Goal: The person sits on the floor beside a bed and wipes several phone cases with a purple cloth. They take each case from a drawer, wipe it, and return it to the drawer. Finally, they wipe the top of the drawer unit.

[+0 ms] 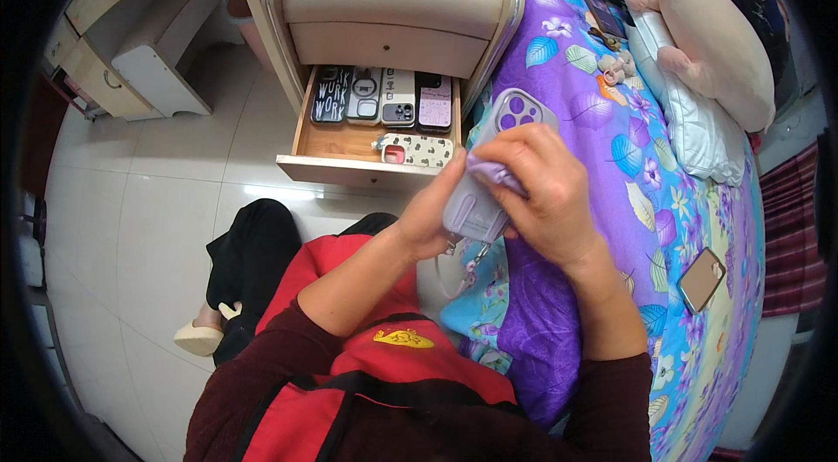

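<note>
A translucent pale-purple phone case (481, 213) is held tilted above my lap, its back towards me. Purple shows through its round camera openings. My left hand (429, 210) grips the case along its left edge and lower end. In the fingers of my right hand (540, 190) is a crumpled light-purple soft piece (494, 175), pressed against the middle of the case back; it looks like cloth, though the fingers partly cover it. From the lower end of the case hangs a beaded wrist strap (470, 269) with a metal clasp.
Several phone cases (363, 95) lie in the open drawer (314, 146) of the bedside cabinet, a spotted case (419, 149) nearest its front. On the flowered bed (628, 200) at right rest a phone-shaped object (702, 280), a pillow (700, 128) and a plush toy (720, 43).
</note>
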